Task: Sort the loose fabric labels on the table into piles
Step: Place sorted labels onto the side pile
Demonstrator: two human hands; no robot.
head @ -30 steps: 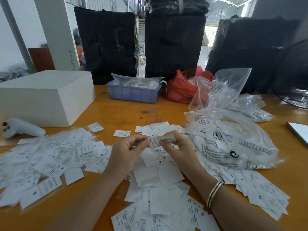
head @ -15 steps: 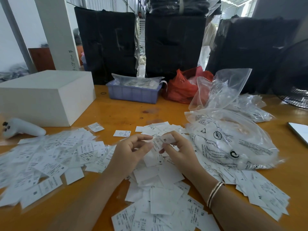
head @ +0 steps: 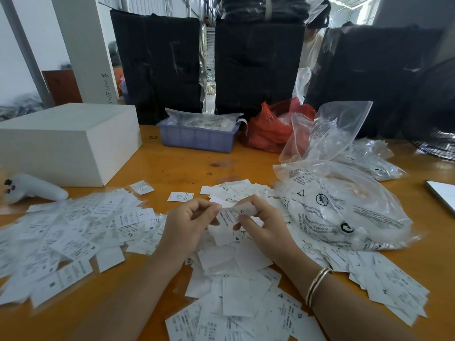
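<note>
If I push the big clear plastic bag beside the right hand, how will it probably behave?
The clear plastic bag looks soft and crinkled, so it would probably deform before it slides. Its glossy film may slip easily on the smooth wooden table. Labels lie against its near edge, so a push would likely drag some along.

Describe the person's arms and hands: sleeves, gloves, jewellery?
Both forearms are bare, with no sleeve reaching into view, and no gloves on either hand. The left hand shows no rings, watch or band on its wrist. The right hand also shows no rings; its wrist carries a thin gold-coloured bangle with a dark line along its middle.
</note>
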